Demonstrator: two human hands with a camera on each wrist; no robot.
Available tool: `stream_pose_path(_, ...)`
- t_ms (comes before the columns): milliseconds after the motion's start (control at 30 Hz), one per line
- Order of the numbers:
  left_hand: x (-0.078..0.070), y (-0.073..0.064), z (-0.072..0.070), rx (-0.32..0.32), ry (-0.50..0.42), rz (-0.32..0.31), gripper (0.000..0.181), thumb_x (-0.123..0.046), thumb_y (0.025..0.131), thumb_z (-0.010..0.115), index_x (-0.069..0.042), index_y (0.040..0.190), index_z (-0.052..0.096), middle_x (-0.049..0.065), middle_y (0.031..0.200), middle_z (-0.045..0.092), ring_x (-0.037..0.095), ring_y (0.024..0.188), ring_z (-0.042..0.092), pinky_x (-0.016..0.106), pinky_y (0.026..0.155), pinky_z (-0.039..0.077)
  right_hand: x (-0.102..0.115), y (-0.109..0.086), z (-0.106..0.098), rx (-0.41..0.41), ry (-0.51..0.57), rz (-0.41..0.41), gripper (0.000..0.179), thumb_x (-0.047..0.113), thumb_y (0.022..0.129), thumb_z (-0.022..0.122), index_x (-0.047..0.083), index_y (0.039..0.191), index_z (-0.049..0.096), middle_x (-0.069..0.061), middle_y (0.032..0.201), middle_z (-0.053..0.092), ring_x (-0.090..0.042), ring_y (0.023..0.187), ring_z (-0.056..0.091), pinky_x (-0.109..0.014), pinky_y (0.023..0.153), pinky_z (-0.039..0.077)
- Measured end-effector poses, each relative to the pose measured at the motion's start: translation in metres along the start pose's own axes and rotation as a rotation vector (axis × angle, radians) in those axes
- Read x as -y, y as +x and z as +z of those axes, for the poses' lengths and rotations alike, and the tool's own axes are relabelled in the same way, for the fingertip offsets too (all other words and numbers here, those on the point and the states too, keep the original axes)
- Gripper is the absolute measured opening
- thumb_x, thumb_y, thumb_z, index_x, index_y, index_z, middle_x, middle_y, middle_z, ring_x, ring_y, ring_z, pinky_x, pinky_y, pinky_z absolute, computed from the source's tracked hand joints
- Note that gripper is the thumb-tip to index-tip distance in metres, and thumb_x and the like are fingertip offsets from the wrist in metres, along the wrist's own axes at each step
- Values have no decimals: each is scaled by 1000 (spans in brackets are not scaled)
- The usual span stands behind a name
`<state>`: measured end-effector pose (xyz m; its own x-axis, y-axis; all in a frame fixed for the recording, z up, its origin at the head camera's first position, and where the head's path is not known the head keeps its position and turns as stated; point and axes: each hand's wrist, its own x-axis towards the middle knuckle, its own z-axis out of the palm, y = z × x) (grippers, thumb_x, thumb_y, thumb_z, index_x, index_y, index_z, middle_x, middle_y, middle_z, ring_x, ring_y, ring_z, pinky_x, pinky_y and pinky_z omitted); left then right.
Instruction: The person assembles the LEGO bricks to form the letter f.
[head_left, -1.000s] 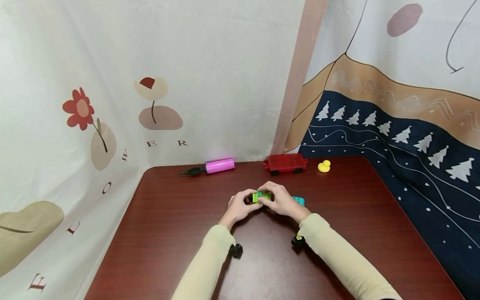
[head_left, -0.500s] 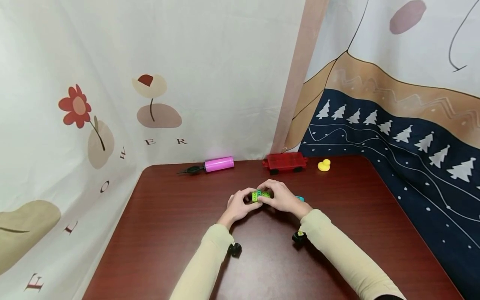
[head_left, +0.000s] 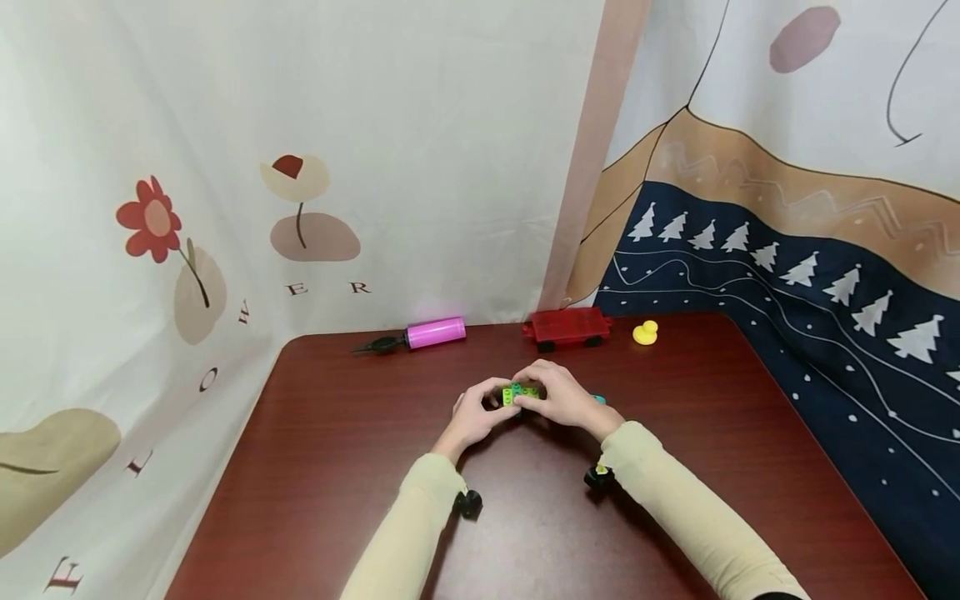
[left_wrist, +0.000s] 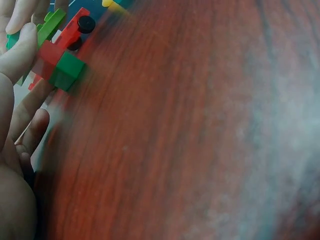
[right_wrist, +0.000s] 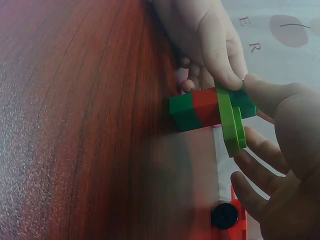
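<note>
Both hands meet over the middle of the table at a small stack of toy building bricks (right_wrist: 206, 108). Dark green is at the stack's bottom, then red, a long light green plate (right_wrist: 230, 122) across it, and another dark green brick (head_left: 516, 389) on top. My left hand (head_left: 477, 414) pinches the stack near the light green plate. From the other side, my right hand (head_left: 561, 398) has its thumb against the upper dark green brick, with fingers behind the plate. A turquoise piece (head_left: 600, 399) lies behind my right hand, mostly hidden by it.
Along the table's (head_left: 337, 500) back edge lie a pink pump (head_left: 437, 332) with a black nozzle, a red toy wagon (head_left: 567, 327) with black wheels, and a yellow toy duck (head_left: 645, 332). Printed cloth (head_left: 450, 150) hangs behind.
Both hands keep their hold on the bricks with little visible movement. My right hand now covers more of the turquoise piece than a second ago. The head view has shifted slightly.
</note>
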<state>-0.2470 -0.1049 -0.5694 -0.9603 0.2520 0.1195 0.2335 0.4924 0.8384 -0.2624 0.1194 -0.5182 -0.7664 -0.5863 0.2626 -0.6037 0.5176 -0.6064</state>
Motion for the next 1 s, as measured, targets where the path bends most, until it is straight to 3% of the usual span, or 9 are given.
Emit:
stream_pose_path(333,1,-2,1,5,4,-4,38,-43,91,82,-29,125,73,-11,94,70,10,88,61,34,82,46,-5,-8,-19,-4,14,42,40,25,99,76,6,133,68,-8,127,67,-25,117,63,-48,99,54)
stream_pose_path(667,-2,-3,1,3,9,-25,42,-46,90,82,-30,128,73,-11,96,70,10,89,60,35,82,48,-33,-36,-55,-53,-4,182,39,23,99,76,9,134,68,-14,129,69,-28,117,63,-52,100,53)
stream_pose_path(1000,-1,-3,1,3,17,-30,42,-48,91,81,-31,128,73,-9,93,68,10,88,59,35,82,46,-54,-64,-61,-10,-44,264,40,25,99,75,6,134,68,-10,126,68,-28,114,63,-52,100,53)
